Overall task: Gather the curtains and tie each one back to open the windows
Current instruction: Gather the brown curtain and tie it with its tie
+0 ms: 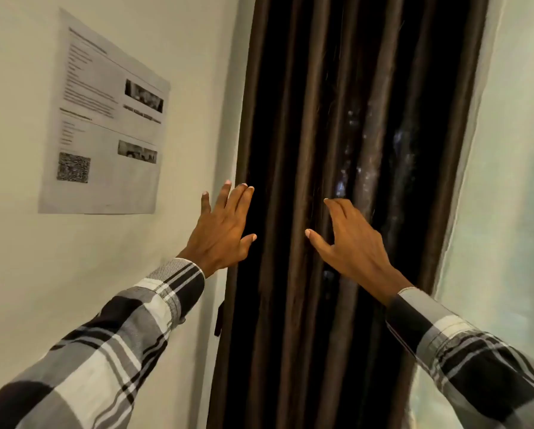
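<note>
A dark brown curtain point(346, 181) hangs in deep folds directly ahead of both hands, already bunched into a narrow column, with pale wall point(27, 258) off beyond the left hand and bright window glass point(507, 181) beyond the right. The cloth looks thick, soft and fairly heavy, likely to slump unless the whole bundle is clasped around its middle, about where the hands are now. A printed notice point(105, 125) is stuck to the wall above and outward of the left hand. The left hand point(225, 230) is spread flat, fingers straight, its fingertips at the curtain's near edge and holding nothing. The right hand point(349, 239) is open with fingers slightly bent and thumb splayed, resting against or just in front of the middle folds; contact cannot be told for certain. No tie-back is clearly visible
</note>
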The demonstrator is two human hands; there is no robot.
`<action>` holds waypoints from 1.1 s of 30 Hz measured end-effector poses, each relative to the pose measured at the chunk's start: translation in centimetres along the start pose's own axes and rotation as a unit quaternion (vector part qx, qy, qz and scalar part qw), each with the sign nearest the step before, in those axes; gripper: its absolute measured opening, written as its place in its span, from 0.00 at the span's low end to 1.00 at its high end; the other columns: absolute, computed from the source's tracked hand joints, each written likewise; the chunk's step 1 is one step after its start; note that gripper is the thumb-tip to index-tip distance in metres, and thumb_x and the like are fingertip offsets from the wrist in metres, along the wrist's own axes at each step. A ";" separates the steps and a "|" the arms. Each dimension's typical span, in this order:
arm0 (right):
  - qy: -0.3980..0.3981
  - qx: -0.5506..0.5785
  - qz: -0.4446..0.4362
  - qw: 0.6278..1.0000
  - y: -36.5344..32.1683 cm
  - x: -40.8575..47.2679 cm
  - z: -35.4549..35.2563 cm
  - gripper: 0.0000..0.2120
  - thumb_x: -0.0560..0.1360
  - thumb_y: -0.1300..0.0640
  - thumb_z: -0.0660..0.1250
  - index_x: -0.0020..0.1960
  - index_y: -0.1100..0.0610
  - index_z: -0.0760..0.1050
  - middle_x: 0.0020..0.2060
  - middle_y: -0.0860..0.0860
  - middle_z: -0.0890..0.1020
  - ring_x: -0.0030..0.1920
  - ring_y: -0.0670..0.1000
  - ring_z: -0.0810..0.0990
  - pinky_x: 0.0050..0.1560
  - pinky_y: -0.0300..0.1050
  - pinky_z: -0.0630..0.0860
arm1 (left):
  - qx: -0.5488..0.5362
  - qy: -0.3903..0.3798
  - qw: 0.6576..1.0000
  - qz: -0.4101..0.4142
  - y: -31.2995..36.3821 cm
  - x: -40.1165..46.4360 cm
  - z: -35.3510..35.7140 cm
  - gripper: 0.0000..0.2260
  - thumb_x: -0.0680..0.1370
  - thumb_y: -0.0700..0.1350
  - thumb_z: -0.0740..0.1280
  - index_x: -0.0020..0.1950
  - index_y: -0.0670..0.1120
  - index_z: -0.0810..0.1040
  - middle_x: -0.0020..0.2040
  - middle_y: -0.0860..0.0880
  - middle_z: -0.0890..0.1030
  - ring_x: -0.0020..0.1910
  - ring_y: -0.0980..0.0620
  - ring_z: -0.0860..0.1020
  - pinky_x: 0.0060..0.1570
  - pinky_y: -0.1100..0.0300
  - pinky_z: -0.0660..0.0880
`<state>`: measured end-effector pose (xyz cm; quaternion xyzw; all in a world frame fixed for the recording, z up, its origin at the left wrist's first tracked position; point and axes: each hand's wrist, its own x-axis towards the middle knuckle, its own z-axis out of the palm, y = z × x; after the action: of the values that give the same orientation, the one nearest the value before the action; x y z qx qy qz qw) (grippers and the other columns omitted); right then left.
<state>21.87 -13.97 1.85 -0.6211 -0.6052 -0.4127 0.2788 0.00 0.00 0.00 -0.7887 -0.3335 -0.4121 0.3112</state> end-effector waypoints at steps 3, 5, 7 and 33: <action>0.001 -0.021 0.040 0.999 -0.3 2.0 2.6 0.34 0.77 0.36 0.61 0.74 0.57 0.62 0.69 0.51 0.69 0.64 0.51 0.74 0.49 0.43 0.77 | -0.031 -0.028 0.999 -0.011 -2.8 2.4 3.0 0.39 0.77 0.60 0.63 0.79 0.43 0.49 0.78 0.42 0.54 0.78 0.39 0.52 0.69 0.31 0.59; -0.006 -0.042 0.062 0.997 -0.4 3.0 4.5 0.34 0.77 0.36 0.61 0.74 0.57 0.62 0.70 0.51 0.69 0.64 0.51 0.74 0.48 0.42 0.76 | -0.074 -0.030 0.997 -0.015 -4.0 3.9 5.2 0.38 0.76 0.58 0.65 0.78 0.43 0.50 0.78 0.43 0.55 0.77 0.40 0.54 0.66 0.31 0.63; -0.009 -0.052 0.078 0.996 -0.4 3.7 6.1 0.34 0.77 0.36 0.61 0.75 0.57 0.61 0.70 0.52 0.68 0.64 0.51 0.74 0.49 0.45 0.77 | -0.147 0.001 0.989 -0.027 -4.3 4.8 7.0 0.37 0.76 0.56 0.67 0.77 0.44 0.54 0.77 0.43 0.57 0.76 0.41 0.58 0.62 0.34 0.71; 0.113 0.130 0.260 0.950 2.1 6.9 22.4 0.07 0.75 0.57 0.69 0.43 0.61 0.78 0.35 0.55 0.81 0.36 0.56 0.81 0.36 0.40 0.66 | -0.390 -0.019 0.915 -0.102 1.5 8.0 21.9 0.24 0.77 0.45 0.69 0.70 0.40 0.68 0.61 0.41 0.78 0.56 0.39 0.80 0.60 0.48 0.77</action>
<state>27.34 8.35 -3.22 -0.6647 -0.4356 -0.3110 0.5212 14.34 18.07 -3.65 -0.8169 -0.2305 -0.5239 -0.0716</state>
